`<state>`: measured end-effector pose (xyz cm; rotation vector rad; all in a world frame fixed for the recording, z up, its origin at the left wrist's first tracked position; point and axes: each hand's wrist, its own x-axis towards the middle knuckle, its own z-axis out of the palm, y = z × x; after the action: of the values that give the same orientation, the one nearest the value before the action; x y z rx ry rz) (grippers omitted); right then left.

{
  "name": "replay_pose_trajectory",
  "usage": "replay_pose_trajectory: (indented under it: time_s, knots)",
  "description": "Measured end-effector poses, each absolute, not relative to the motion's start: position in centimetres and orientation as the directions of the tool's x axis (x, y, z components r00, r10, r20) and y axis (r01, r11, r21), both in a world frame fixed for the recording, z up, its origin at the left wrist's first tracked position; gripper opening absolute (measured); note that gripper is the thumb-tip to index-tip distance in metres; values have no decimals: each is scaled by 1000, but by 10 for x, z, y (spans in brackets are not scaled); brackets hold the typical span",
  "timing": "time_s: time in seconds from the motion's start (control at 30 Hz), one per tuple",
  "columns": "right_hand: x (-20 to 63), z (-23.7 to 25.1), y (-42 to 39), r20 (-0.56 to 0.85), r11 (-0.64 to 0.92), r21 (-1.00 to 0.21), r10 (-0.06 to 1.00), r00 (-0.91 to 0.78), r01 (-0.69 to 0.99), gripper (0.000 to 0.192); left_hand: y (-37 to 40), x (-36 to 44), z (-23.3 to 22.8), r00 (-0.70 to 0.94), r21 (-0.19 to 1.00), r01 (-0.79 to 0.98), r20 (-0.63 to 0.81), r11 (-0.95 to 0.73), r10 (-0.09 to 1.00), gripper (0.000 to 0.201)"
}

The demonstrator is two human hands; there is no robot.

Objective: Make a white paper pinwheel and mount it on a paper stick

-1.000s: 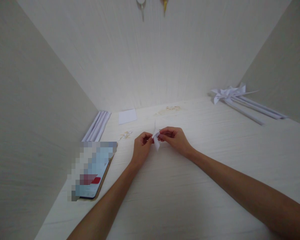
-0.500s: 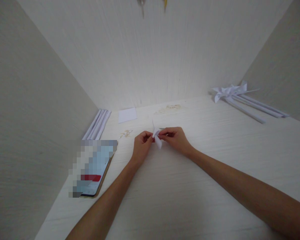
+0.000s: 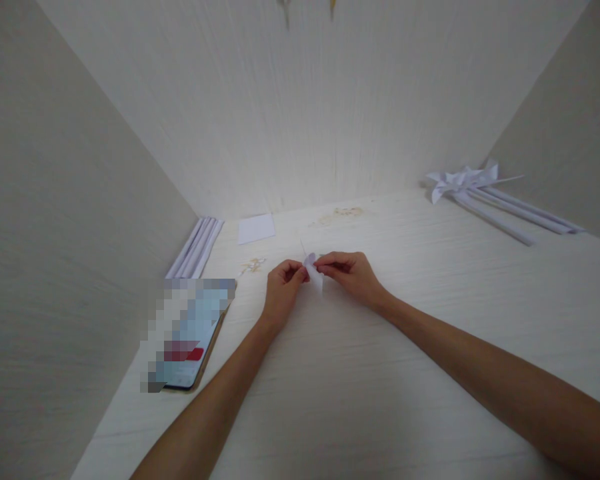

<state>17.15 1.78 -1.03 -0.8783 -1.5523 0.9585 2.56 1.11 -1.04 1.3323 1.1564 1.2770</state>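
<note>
Your left hand (image 3: 281, 288) and right hand (image 3: 349, 275) meet above the pale surface (image 3: 360, 373), fingers pinched closed on a small folded white paper (image 3: 313, 270). A phone (image 3: 187, 337) lies to your left.

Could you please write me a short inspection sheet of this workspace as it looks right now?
Surface: pale wood-grain tabletop, with faint brownish stains near the back wall.
Job's things: small folded white paper piece, pinched between both hands above the table.
Clutter: phone at the left; bundle of rolled paper sticks along the left wall; flat paper square; paper pinwheels on sticks at the far right; small scraps.
Hands: left hand and right hand both closed on the paper piece.
Cables: nothing seen.
Surroundings: plain pale walls on three sides; two small objects hang at the top edge, too cut off to identify.
</note>
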Motion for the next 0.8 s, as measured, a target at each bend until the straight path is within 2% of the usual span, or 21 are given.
replay_pose_trajectory:
  time_s: [0.23, 0.4, 0.8]
  knots:
    - [171, -11, 18, 358, 368, -928, 924, -135, 59, 3, 10, 27, -9, 91, 992, 25, 121, -124, 988, 6]
    - [170, -12, 18, 368, 379, -916, 924, -103, 129, 9, 11, 27, -11, 96, 985, 65, 151, -158, 984, 5]
    - [170, -6, 13, 416, 446, -867, 894, -169, 223, 8, 9, 27, -8, 105, 993, 3, 121, -122, 987, 5]
